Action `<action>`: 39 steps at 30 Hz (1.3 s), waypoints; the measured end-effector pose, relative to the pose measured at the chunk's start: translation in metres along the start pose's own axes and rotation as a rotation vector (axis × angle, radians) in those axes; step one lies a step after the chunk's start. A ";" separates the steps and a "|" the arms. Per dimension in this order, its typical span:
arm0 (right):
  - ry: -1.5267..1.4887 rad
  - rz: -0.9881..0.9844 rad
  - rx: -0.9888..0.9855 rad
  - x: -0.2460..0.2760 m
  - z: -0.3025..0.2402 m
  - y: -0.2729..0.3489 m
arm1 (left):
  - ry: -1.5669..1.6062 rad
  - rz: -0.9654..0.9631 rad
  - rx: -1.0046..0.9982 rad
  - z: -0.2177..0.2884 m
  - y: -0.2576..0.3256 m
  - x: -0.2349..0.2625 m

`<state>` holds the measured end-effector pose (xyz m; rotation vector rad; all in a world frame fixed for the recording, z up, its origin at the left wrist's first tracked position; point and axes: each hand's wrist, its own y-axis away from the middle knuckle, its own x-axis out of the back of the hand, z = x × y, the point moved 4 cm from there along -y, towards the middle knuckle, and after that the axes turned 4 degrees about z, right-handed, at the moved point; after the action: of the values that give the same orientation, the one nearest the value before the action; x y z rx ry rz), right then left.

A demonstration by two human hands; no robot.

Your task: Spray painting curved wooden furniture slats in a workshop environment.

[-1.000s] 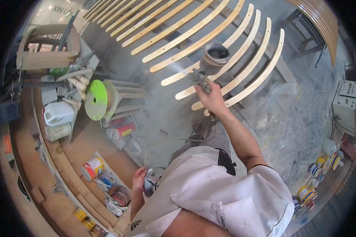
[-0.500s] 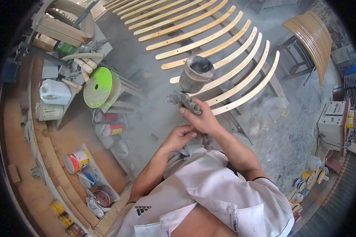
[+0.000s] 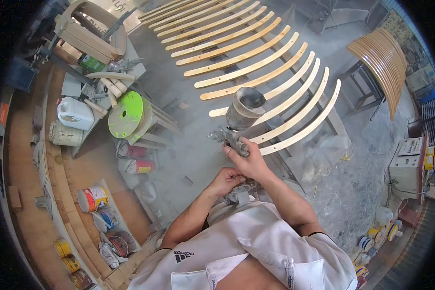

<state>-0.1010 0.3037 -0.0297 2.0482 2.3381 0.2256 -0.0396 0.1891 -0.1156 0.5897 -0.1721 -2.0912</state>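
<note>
In the right hand (image 3: 252, 161), the grey spray gun (image 3: 232, 139) seems grimy.

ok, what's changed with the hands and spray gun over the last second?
Left hand came up from lower left, where it held a thin hose, to just below the right hand; whether it let go is unclear. Right hand drew the spray gun back toward the body; its spray no longer shows. Unchanged: right hand's grip, layout of wooden slats.

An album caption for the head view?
Right hand holding a spray gun, left hand close by, near a row of curved wooden slats.
</note>
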 end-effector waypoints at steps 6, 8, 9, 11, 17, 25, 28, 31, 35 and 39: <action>-0.017 0.136 0.103 0.027 0.011 0.000 | 0.087 0.117 -0.005 -0.018 -0.014 -0.026; -0.088 0.098 0.055 0.046 0.012 0.001 | 0.095 0.123 0.006 -0.013 -0.024 -0.047; -0.093 0.104 0.049 0.056 0.017 -0.001 | -0.082 -0.093 0.084 -0.012 -0.029 -0.067; -0.097 0.076 -0.071 0.074 0.039 -0.007 | -0.258 -0.309 0.171 -0.026 -0.038 -0.086; -0.098 0.317 -0.199 0.176 0.104 -0.028 | -1.011 -0.120 0.565 -0.115 -0.018 -0.050; 0.097 0.584 -0.066 0.372 0.161 -0.100 | -1.009 0.362 0.948 -0.196 0.185 -0.014; 0.123 0.639 -0.014 0.429 0.159 -0.140 | -0.933 0.542 0.891 -0.193 0.208 -0.035; 0.152 0.680 -0.023 0.486 0.146 -0.175 | -0.806 0.596 0.801 -0.136 0.163 -0.080; 0.227 0.777 0.111 0.557 0.157 -0.238 | -0.863 0.548 0.613 -0.099 0.106 -0.111; 0.218 0.820 0.081 0.588 0.148 -0.279 | -0.799 0.520 0.664 -0.096 0.085 -0.113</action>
<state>-0.4384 0.8627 -0.1660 3.0353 1.4539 0.3785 0.1211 0.2441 -0.1322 0.0177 -1.3553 -1.6144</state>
